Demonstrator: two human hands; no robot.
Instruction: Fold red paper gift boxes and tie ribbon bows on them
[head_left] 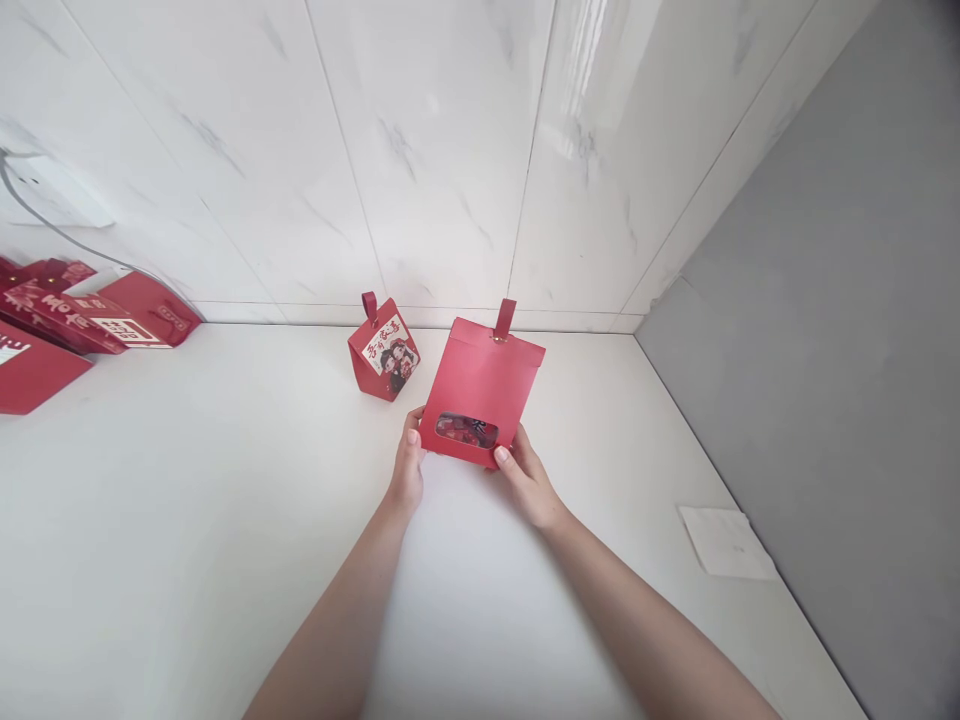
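A flat red paper gift box (480, 385) with a clear window near its lower edge and a red strap tab on top is held upright above the white table (225, 500). My left hand (407, 470) grips its lower left corner. My right hand (525, 478) pinches its lower right corner, thumb on the front. Just behind and to the left stands a finished small red box (383, 351) with a picture label and a loop handle, apart from both hands.
Several flat red boxes (67, 325) lie stacked at the far left by the marble wall. A white paper sheet (726, 542) lies near the table's right edge, beside a grey wall. A cable (45, 225) runs along the left wall.
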